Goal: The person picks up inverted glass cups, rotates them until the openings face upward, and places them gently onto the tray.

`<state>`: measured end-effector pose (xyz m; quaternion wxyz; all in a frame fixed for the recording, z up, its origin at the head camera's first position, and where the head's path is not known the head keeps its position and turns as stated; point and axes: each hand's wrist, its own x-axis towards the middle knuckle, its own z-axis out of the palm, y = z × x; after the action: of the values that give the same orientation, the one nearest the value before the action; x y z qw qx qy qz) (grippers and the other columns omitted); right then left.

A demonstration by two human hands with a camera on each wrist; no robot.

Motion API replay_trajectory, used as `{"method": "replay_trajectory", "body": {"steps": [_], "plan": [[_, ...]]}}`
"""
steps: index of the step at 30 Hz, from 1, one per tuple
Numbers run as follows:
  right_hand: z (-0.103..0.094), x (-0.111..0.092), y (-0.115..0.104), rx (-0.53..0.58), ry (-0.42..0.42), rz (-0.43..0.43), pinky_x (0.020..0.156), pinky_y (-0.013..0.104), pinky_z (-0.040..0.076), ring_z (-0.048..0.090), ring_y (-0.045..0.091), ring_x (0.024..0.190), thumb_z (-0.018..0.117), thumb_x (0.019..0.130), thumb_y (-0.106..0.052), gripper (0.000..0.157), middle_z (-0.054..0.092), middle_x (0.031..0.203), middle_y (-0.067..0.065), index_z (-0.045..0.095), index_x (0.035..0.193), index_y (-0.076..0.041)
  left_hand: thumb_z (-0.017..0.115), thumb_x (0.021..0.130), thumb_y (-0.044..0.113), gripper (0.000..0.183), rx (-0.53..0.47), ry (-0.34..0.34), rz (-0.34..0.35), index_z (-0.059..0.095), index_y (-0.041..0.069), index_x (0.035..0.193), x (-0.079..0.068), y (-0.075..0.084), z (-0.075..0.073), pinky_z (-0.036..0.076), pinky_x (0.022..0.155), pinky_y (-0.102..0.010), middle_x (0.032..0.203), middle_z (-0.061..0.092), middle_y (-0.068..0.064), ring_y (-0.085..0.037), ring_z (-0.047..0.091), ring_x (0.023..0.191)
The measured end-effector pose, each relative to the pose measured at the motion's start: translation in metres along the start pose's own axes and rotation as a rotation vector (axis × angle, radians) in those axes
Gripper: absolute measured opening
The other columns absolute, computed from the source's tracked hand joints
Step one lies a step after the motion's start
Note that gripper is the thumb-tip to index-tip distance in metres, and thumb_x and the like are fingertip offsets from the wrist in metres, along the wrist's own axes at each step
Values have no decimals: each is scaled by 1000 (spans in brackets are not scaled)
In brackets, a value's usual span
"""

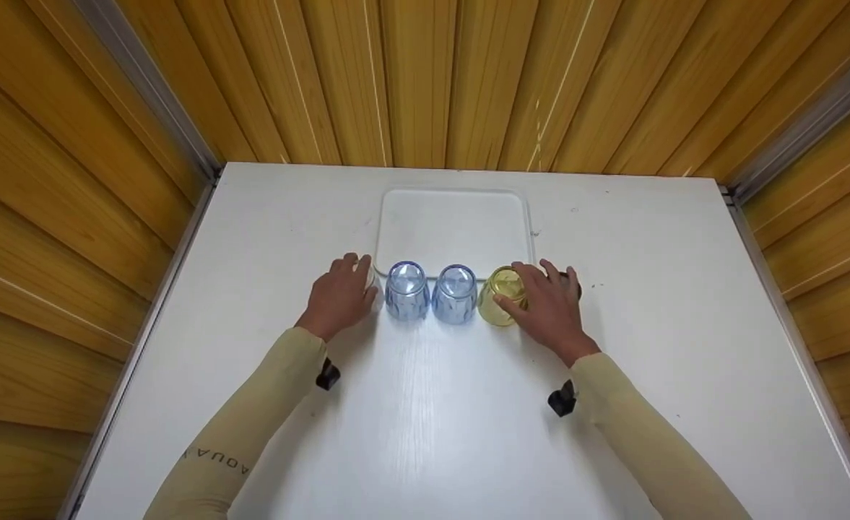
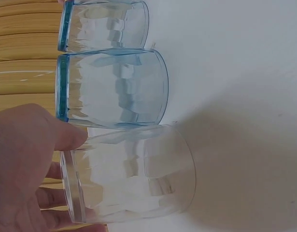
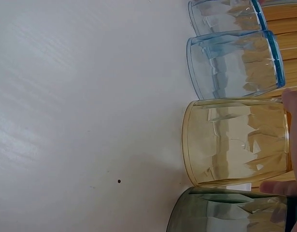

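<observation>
White table point(image 1: 417, 426) | plank walls point(image 1: 417, 87) | hands point(image 1: 339, 296) point(image 1: 551, 310) gripping: left clear glass point(image 2: 138, 174), right yellow glass point(image 3: 230, 142)

Behind the white table point(image 1: 417, 448), a back wall point(image 1: 417, 87) of yellow-brown, wood-grained slats rises along its far edge. Similar panelling point(image 1: 49, 253) flanks the table's left and right sides. Grey metal posts point(image 1: 152, 83) stand by its far corners. Pale light glosses its surface.

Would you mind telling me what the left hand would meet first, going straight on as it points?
Beyond the clear glass it grips, the left hand would probably meet the tray, near its left edge, though it might pass above; depth is unclear.
</observation>
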<state>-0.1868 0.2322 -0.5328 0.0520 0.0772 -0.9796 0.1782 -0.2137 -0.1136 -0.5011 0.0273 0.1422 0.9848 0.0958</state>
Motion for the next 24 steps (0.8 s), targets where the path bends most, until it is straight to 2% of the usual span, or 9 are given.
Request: {"method": "replay_trajectory", "body": {"steps": [11,24], "plan": [[1,-1,2,-10,18,-25,113,63,9,33,34,139,52,89,-63,68,55,136,5,43,142,-21,56,96,30,56,29,-4,15,41,2,142,-1,0,-3,53,89,-48,137,49,-21,-36,54,120],[1,0,2,-20,6,-14,114,63,8,33,33,140,51,89,-64,70,55,136,6,42,143,-20,55,97,31,56,31,-37,1,41,2,142,-2,1,-6,53,92,-47,136,50,-20,-35,54,119]]}}
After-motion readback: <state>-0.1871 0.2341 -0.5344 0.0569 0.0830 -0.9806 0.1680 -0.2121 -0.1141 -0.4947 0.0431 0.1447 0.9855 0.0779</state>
